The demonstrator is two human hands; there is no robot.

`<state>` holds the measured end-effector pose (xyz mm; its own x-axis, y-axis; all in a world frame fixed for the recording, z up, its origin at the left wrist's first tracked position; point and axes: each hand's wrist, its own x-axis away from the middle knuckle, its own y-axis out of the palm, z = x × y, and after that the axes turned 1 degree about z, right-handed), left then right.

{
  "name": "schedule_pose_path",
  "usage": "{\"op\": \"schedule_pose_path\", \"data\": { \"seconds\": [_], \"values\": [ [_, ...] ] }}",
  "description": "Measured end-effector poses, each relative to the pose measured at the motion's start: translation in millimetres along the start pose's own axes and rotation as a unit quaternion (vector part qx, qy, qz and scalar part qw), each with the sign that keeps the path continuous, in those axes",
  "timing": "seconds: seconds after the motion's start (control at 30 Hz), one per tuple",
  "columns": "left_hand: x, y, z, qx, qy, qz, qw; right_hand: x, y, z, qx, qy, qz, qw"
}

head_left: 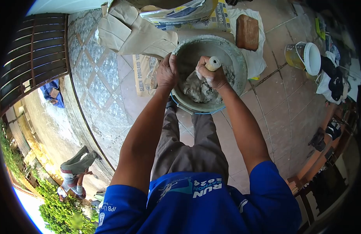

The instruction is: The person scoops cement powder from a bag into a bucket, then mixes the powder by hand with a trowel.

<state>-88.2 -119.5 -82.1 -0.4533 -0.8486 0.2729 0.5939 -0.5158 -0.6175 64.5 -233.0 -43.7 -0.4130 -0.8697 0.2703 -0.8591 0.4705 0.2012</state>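
Note:
A grey bucket (241, 64) stands before my legs, holding wet grey cement mix (198, 91). My left hand (167, 73) grips its left rim, thumb on top and fingers mostly hidden. Inside the bucket, my right hand (212, 76) is closed around the pale, round-ended handle of a trowel (214, 63). The trowel's blade is hidden by my hand and the mix. Grey smears coat the bucket's inner wall and some of my right fingers.
Behind the bucket lie torn paper cement bags (145, 39) and a brown brick (247, 33) on a white sack. A paint pail (311, 58) stands right. A dark railing (36, 54) is at left; another person (75, 167) is bent over outside.

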Motion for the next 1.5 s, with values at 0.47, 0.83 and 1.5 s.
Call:
{"op": "schedule_pose_path", "data": {
  "seconds": [0.47,0.83,1.5],
  "values": [
    [-7,2,2,-0.011,0.000,0.018,1.000,23,-43,7,-0.022,-0.030,0.223,0.974],
    [1,0,4,-0.021,-0.014,0.011,1.000,54,-42,-49,-0.080,-0.076,0.229,0.967],
    [6,0,-2,-0.039,-0.006,0.001,0.999,25,-14,-64,-0.089,0.003,0.158,0.983]
  ]
}}
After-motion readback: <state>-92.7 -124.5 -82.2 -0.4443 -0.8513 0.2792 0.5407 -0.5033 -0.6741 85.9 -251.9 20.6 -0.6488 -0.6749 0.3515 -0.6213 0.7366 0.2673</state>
